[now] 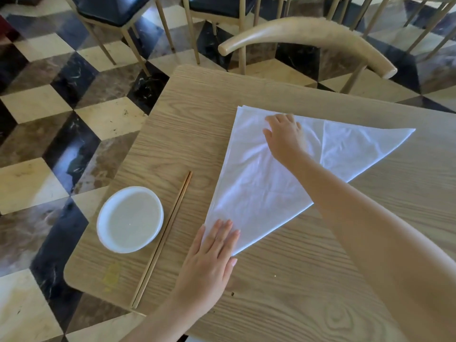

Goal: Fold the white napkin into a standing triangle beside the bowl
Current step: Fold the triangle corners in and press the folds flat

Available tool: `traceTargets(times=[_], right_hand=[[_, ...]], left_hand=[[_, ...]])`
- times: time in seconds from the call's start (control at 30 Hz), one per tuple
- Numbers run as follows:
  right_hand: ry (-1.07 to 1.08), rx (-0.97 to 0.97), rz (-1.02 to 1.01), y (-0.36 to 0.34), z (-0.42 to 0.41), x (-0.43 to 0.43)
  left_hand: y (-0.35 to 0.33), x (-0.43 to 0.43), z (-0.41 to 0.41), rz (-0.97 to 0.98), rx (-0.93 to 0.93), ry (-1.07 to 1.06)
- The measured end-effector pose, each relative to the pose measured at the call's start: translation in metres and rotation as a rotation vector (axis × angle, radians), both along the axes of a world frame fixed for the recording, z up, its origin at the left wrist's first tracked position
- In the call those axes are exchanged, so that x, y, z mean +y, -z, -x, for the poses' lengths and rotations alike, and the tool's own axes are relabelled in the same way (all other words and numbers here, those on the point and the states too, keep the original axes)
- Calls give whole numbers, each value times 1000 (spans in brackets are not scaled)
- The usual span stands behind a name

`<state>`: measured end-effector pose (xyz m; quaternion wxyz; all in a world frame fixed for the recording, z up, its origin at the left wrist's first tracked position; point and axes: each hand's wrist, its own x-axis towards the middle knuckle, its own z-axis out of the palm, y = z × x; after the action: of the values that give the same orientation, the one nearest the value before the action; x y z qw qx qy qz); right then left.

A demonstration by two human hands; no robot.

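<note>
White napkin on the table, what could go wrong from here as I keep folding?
The white cloth napkin still lies flat, with wrinkles under the right hand, so creases may set crooked. Dragging its near corner, held by the left hand, could nudge the wooden chopsticks toward the white round bowl.

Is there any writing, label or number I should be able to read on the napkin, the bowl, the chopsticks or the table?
None. The white napkin, bowl, chopsticks and table carry no readable text. A yellowish smudge on the table near the bowl is a stain, not lettering.
</note>
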<state>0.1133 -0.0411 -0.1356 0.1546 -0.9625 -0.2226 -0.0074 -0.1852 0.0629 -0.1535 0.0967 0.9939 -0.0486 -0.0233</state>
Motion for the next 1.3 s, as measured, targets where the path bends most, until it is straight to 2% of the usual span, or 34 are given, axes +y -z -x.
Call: traceTargets(times=[0.27,0.47,0.87,1.17,1.3], right_hand=[[158,22,-59,0,-46,23],[147,84,-35,-6,-55,21],[53,-61,134,-5,-62,27],[168,-202,26,10,-56,30],[183,-168,48,10,-58,30]], left_hand=[[9,4,-1,-8,46,9],[8,5,-1,-44,65,13],[3,4,-2,-42,-13,38],[0,5,-3,-28,2,55],[1,6,-1,4,-4,59]])
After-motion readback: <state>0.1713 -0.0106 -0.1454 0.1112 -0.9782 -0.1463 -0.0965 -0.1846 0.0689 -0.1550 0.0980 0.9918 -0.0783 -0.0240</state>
